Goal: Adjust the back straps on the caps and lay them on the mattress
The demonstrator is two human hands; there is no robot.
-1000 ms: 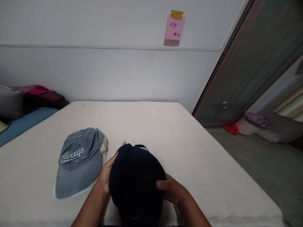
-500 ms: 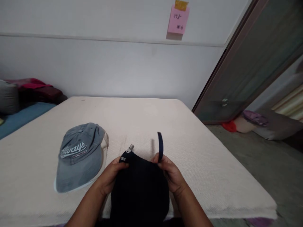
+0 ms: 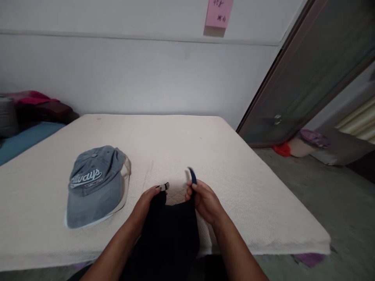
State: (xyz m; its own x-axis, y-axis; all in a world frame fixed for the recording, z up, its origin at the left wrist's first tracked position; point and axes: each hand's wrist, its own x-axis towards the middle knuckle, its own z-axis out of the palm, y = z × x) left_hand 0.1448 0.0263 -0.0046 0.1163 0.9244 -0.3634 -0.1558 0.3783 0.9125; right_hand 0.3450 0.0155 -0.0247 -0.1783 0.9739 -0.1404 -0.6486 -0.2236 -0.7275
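Observation:
A black cap hangs at the table's near edge, its back opening facing away from me. My left hand is closed on its left side, with the thumb at a metal buckle. On the other side my right hand pinches a dark blue strap, whose loose end sticks up and curves left. Buckle and strap are apart, with a gap between my hands. To the left lies a grey-blue cap with white lettering, on top of a paler cap that is mostly hidden.
A cream textured cover spreads over the table or bed. Behind it stands a white wall with a pink note. Cloth items lie at the far left, and a glass sliding door is on the right.
My left hand has shifted up to the buckle, which now tilts right. My right hand has moved slightly up along the strap, leaving a shorter loose end. The view has tipped down a little.

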